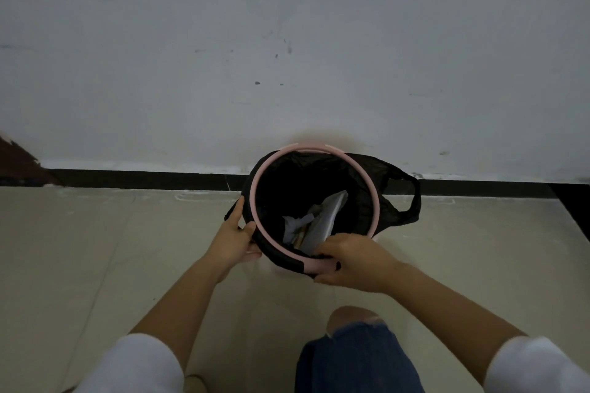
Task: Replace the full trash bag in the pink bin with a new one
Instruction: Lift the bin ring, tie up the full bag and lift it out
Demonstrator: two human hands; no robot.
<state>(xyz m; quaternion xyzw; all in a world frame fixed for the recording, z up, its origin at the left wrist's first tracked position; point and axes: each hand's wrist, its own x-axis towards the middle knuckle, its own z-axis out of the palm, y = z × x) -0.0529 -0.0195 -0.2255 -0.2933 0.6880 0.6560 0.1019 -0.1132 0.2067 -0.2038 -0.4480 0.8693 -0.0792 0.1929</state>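
A round pink bin (pixel 254 201) stands on the floor against the wall, lined with a black trash bag (pixel 399 201) whose edge is folded over the rim. One bag handle loops out on the right. Crumpled paper and cardboard (pixel 319 220) lie inside. My left hand (pixel 233 233) grips the bag-covered rim on the bin's left side. Over the near rim, my right hand (pixel 354 262) pinches the black bag, thumb inside the bin and fingers outside.
A white scuffed wall (pixel 287 41) rises behind the bin, with a black skirting strip (pixel 143 179) at its foot. Beige floor tiles (pixel 95 249) spread to both sides. My knee in blue jeans (pixel 354 348) is just below the bin.
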